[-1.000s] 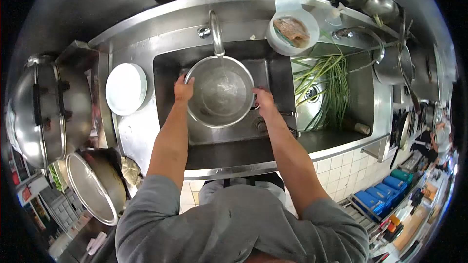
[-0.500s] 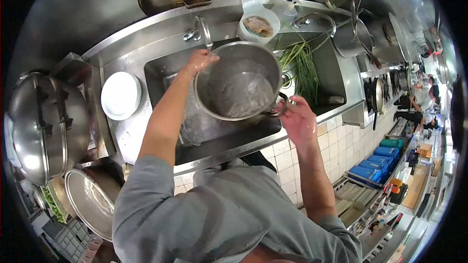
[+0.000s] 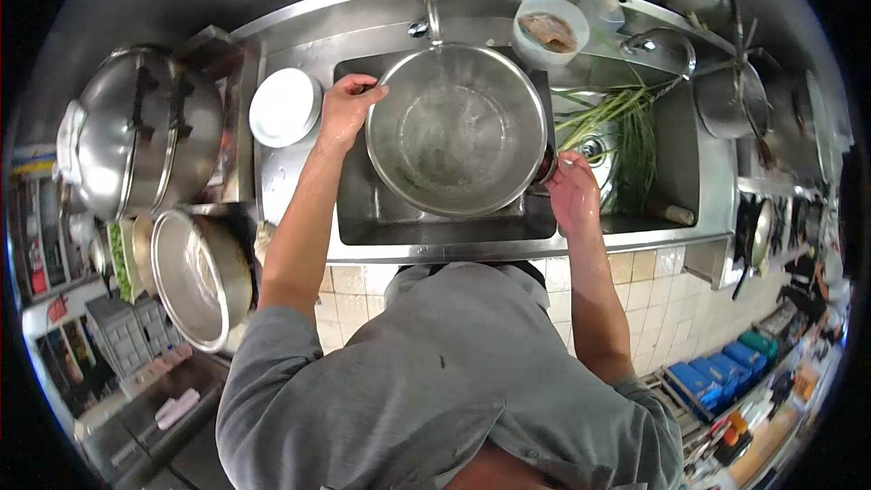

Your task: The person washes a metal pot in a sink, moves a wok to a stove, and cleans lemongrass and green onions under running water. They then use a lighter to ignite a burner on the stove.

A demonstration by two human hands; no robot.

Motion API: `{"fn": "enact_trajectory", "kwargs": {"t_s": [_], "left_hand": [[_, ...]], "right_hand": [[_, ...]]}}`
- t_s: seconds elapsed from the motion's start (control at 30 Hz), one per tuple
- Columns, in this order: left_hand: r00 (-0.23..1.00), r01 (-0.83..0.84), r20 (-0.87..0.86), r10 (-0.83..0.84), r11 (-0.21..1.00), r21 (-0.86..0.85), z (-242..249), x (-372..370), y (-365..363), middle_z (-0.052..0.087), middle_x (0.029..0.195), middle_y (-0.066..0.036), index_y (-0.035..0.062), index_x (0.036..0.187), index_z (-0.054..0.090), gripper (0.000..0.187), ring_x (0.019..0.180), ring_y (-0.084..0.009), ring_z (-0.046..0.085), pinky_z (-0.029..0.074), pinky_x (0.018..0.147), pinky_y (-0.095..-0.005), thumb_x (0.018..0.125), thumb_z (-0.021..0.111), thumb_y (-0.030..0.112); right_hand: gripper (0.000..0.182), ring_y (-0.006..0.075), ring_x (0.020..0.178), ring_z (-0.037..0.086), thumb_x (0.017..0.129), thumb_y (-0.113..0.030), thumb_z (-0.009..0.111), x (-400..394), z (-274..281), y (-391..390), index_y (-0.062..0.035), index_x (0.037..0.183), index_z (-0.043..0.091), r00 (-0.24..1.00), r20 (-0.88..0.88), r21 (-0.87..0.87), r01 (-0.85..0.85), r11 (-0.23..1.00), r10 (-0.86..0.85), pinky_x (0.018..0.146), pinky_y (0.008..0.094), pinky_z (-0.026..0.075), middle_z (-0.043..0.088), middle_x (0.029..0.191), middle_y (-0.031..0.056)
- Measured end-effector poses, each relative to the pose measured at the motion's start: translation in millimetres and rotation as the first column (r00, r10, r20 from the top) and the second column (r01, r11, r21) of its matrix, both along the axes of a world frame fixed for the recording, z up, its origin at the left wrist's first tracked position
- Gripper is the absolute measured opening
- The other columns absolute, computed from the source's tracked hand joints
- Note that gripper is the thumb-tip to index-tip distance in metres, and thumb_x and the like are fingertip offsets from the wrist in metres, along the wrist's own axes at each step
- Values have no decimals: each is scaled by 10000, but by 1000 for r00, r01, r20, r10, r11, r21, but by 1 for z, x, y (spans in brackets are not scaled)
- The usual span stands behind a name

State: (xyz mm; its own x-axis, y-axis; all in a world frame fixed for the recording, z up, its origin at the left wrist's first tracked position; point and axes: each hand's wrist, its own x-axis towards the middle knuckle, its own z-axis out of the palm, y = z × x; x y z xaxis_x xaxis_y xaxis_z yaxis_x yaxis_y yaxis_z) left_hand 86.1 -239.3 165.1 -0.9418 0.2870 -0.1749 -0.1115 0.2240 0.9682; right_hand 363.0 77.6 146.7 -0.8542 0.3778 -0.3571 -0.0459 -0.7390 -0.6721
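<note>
A large round steel pot (image 3: 458,195) sits level over the left sink basin (image 3: 399,231), under the faucet (image 3: 433,18). Its wet inside looks to hold some clear water. My left hand (image 3: 347,107) is closed around the handle on the pot's left side, thumb by the rim. On the opposite side, my right hand (image 3: 574,191) grips the other dark handle (image 3: 547,164) with its fingertips. Both hands are wet. Whether the pot's base touches the sink floor is hidden.
Stacked white plates (image 3: 283,109) stand left of the basin. Long green stalks (image 3: 635,150) lie in the right basin. Behind the pot is a white tub (image 3: 553,53) with food in it. Large pots (image 3: 201,281) crowd the left side; blue bins (image 3: 717,377) are at lower right.
The pot has gone from tilted to level, and the water inside has settled. Both hands keep their hold on its handles. My view has turned and shifted.
</note>
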Motion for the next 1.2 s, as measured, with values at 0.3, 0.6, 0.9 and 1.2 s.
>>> {"fn": "enact_trajectory", "kwargs": {"t_s": [0.3, 0.6, 0.9, 1.2], "left_hand": [[930, -368, -35, 366, 927, -76, 62, 91, -15, 622, 835, 8, 6, 1001, 664, 230, 702, -69, 544, 432, 623, -223, 824, 782, 94], [907, -416, -104, 408, 906, -72, 121, 152, 31, 628, 754, 14, 31, 911, 662, 139, 576, -52, 499, 382, 522, -219, 859, 747, 129], [950, -282, -126, 286, 958, 43, 177, 178, 131, 569, 645, 6, 41, 898, 630, 149, 557, -78, 539, 443, 539, -243, 897, 728, 153], [978, -52, -197, 68, 995, 86, 212, 187, 243, 579, 682, -10, 13, 921, 638, 136, 576, -91, 546, 466, 579, -254, 933, 676, 142]], "right_hand": [[189, 159, 874, 590, 877, -29, 593, -47, -16, 39, -47, 1065, 602, 963, -63, -78, -267, 960, 263, 821, 314, 454, 605, 915, 32], [160, 143, 865, 585, 897, -49, 603, -53, -35, 74, -13, 1052, 617, 964, -97, -84, -254, 963, 246, 777, 273, 439, 616, 928, 34], [228, 176, 956, 632, 941, -36, 550, -36, -41, 127, 13, 1148, 631, 990, -100, -143, -109, 984, 95, 877, 312, 504, 670, 1058, 78], [266, 179, 977, 651, 1028, -135, 497, -12, -55, 174, -36, 1264, 571, 990, -134, -203, 22, 979, -50, 895, 338, 531, 678, 1104, 73]]}}
